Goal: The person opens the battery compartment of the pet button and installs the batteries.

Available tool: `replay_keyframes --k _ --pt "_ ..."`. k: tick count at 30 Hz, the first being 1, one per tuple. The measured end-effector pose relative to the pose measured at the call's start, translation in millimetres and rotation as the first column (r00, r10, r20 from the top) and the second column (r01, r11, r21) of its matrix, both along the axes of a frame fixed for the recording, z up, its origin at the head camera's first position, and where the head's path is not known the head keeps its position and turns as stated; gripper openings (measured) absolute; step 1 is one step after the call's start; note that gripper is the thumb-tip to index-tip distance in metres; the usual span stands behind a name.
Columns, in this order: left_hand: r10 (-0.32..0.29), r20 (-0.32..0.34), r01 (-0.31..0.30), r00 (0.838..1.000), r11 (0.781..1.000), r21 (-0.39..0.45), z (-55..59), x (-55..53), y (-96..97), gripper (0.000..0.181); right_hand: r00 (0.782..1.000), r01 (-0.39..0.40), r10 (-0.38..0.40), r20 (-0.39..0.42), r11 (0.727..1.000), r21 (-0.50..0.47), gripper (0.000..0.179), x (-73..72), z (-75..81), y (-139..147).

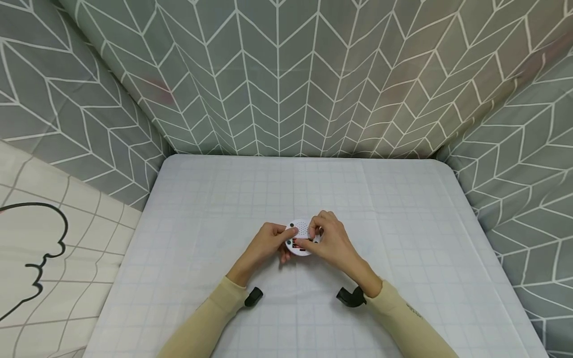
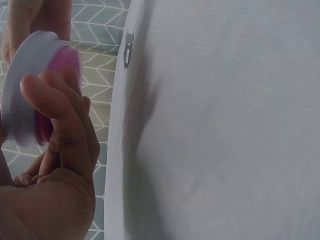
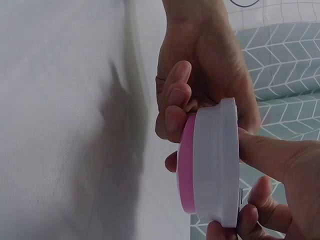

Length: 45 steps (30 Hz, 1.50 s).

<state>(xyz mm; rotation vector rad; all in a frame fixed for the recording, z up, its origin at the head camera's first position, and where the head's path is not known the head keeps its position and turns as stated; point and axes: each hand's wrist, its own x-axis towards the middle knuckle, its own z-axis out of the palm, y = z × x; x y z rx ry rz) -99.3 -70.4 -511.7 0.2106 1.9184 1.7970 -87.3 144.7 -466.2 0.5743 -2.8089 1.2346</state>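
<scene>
A round white-and-pink battery device [image 1: 302, 227] is held up between both hands, its white back upward. That back has a patch of small holes, dark round spots and an uncovered compartment [image 1: 296, 245] with red and dark parts inside. My left hand [image 1: 266, 242] grips the left edge, thumb on the back and fingers beneath. In the left wrist view, those fingers curl against the pink underside [image 2: 60, 62]. My right hand [image 1: 333, 243] has its thumb at the compartment and bent fingers at the right rim. The right wrist view shows the device's white side [image 3: 215, 160] edge-on; the fingertips partly hide the compartment.
A pale checked cloth covers the table [image 1: 215, 199] under the hands. Patterned grey curtains [image 1: 277, 74] stand behind and at the sides. Black wrist-worn pieces [image 1: 351, 297] stick out from both sleeves. A small metallic clip [image 2: 128, 50] sits by the table edge.
</scene>
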Motion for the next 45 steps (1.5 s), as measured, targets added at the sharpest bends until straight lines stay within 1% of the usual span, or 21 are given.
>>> replay_keyframes --k 6,11,15,18,22,26,35,40,45 --pt "-0.004 0.005 0.004 1.000 1.000 0.000 0.1 0.8 0.0 0.044 1.000 -0.014 0.014 -0.022 1.000 0.001 0.041 0.2 -0.1 1" --pt "0.002 0.015 -0.002 1.000 1.000 -0.011 0.0 0.7 -1.6 0.046 0.998 -0.021 0.018 -0.058 0.999 -0.041 0.034 -0.2 0.9 6" --pt "0.012 0.024 -0.012 1.000 1.000 -0.015 -1.3 -0.2 -3.3 0.047 0.999 0.014 -0.017 -0.046 0.998 -0.068 0.029 -1.6 3.4 14" --pt "0.014 0.034 -0.014 0.999 1.000 -0.013 -2.3 -0.2 -3.4 0.046 0.998 0.049 -0.051 -0.028 0.997 -0.060 0.025 -1.6 4.2 24" --pt "0.008 0.055 -0.008 0.998 1.000 -0.005 -2.8 0.7 -3.1 0.046 0.997 0.082 -0.082 -0.015 0.996 -0.037 0.019 -0.6 2.2 36" --pt "0.011 0.056 -0.011 0.998 1.000 0.001 -3.1 0.2 -2.1 0.046 0.996 0.091 -0.091 -0.015 0.996 -0.016 0.014 -2.0 -2.7 45" --pt "0.015 0.059 -0.015 0.998 1.000 0.006 -3.1 -1.4 -2.7 0.046 0.992 0.125 -0.124 -0.013 0.992 0.036 0.012 -6.5 -13.1 60" --pt "0.023 0.066 -0.024 0.998 1.000 0.009 -3.5 -1.7 -4.6 0.046 0.995 0.100 -0.098 -0.032 0.992 0.073 0.013 -8.8 -21.3 68" --pt "0.030 0.071 -0.031 0.997 0.999 0.013 -2.3 -1.2 -5.5 0.045 0.997 0.067 -0.063 -0.034 0.987 0.145 0.023 -9.6 -27.4 75"
